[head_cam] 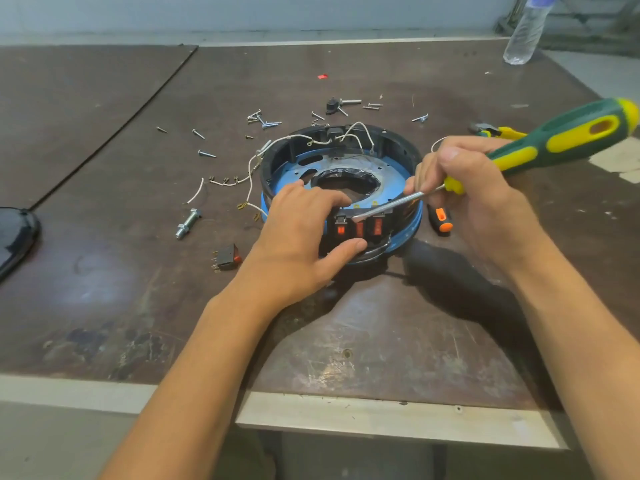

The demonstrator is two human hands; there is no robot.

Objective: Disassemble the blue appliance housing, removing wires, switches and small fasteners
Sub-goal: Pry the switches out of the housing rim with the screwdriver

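1. A worn brown tabletop [104,306] with a metal front edge is noted nearest, beneath both forearms.
2. The left hand [301,237] is found clamped on the near wall of the round blue-and-black appliance housing [414,216]. Its fingers are curled over the rim and its thumb is pressed below the switch panel.
3. Three orange rocker switches [358,230] are seen seated in that wall, between the left fingers and thumb.
4. A loose black-and-orange switch [227,258] is recorded on the table just left of the left wrist. A steel bolt with nut [188,223] lies just beyond it.
5. The right hand [464,188] is closed around the green-and-yellow screwdriver [561,136] at the shaft end of the handle. The blade is laid against the top of the middle switch, by the left fingertips.
6. A small black-and-orange screwdriver [440,220] is seen under the right hand, beside the housing.
7. White wires [249,174] with brass terminals are observed trailing from the housing, left of the left hand.
8. Loose screws [263,119] are scattered beyond both hands.
9. Yellow-handled pliers [498,131] lie behind the right hand. A clear plastic bottle [526,32] stands farthest.
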